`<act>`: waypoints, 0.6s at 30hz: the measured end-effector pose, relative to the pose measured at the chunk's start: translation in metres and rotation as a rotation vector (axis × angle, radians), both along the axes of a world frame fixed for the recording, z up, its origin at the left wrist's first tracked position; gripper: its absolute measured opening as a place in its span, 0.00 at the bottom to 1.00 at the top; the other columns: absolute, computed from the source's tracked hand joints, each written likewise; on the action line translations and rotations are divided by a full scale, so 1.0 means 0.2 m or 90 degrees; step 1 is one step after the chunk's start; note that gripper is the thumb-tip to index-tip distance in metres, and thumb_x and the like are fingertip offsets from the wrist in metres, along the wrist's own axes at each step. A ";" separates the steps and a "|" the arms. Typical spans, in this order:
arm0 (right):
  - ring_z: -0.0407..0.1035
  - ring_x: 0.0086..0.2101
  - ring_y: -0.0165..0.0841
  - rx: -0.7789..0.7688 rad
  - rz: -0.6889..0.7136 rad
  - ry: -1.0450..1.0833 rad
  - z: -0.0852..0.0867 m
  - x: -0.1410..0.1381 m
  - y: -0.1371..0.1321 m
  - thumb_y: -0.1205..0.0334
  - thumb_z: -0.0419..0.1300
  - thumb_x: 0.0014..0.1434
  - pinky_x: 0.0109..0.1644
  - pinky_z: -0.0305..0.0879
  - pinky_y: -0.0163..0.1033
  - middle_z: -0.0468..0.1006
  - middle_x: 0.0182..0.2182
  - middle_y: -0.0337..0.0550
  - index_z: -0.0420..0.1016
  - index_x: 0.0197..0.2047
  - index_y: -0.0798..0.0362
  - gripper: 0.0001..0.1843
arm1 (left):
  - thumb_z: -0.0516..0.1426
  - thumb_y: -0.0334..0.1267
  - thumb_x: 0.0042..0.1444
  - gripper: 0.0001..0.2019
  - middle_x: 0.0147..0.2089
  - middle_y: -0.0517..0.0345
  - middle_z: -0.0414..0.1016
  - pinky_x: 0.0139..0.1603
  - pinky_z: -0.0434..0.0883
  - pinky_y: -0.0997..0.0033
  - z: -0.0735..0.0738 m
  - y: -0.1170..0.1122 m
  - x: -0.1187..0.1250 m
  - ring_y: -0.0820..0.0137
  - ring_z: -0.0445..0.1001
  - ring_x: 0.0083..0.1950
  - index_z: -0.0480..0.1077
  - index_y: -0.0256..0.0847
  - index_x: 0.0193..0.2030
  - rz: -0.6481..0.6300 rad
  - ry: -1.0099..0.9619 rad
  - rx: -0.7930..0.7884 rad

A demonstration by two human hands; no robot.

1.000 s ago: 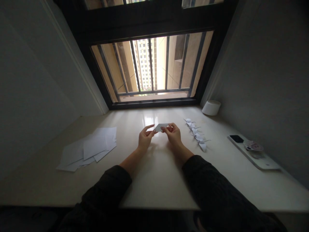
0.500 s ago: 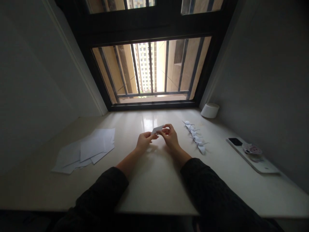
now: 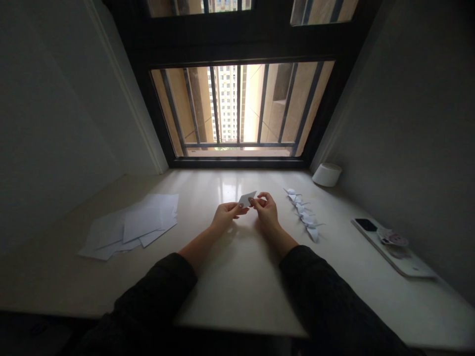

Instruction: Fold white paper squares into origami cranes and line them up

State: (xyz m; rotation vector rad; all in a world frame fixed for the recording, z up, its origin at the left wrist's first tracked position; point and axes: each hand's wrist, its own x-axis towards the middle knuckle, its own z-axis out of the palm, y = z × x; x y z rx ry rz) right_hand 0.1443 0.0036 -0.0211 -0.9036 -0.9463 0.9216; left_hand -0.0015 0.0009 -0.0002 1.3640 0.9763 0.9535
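A small folded piece of white paper (image 3: 246,198) is held up above the sill, between my two hands. Its lower left edge is pinched by my left hand (image 3: 224,216), thumb on top. My right hand (image 3: 266,209) grips the right side between thumb and fingers, with the index finger bent. To the right of my hands lies a row of several folded paper cranes (image 3: 305,216), close together. Over on the left, loose white paper sheets (image 3: 143,220) overlap in an untidy stack.
A white phone (image 3: 404,262) with a round grip on its back lies at the right. Near the right wall stands a white rounded object (image 3: 327,175). The pale sill (image 3: 237,291) runs up to a dark-framed barred window (image 3: 237,161).
The folded paper shows more of its face, and my right fingers have shifted along its right edge. The camera view has turned slightly.
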 end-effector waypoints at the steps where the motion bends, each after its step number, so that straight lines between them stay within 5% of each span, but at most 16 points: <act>1: 0.70 0.24 0.32 0.010 -0.007 0.001 -0.01 0.00 0.00 0.51 0.67 0.43 0.32 0.65 0.37 0.74 0.20 0.33 0.58 0.32 0.49 0.22 | 0.59 0.53 0.49 0.22 0.42 0.43 0.79 0.38 0.66 0.69 0.00 0.00 0.00 0.59 0.76 0.46 0.75 0.35 0.41 0.000 -0.006 0.001; 10: 0.70 0.29 0.33 0.046 -0.114 -0.216 -0.03 -0.02 -0.03 0.53 0.58 0.54 0.35 0.65 0.38 0.74 0.27 0.37 0.64 0.39 0.49 0.12 | 0.61 0.53 0.45 0.21 0.35 0.47 0.79 0.41 0.69 0.67 -0.02 -0.01 0.01 0.59 0.77 0.41 0.76 0.34 0.35 0.037 -0.001 0.079; 18: 0.69 0.29 0.34 0.056 0.016 -0.323 -0.04 -0.04 -0.01 0.52 0.55 0.57 0.35 0.65 0.39 0.73 0.27 0.37 0.66 0.39 0.48 0.10 | 0.60 0.49 0.48 0.15 0.32 0.55 0.78 0.33 0.70 0.71 -0.04 0.04 -0.04 0.67 0.77 0.34 0.75 0.39 0.35 0.137 0.095 0.124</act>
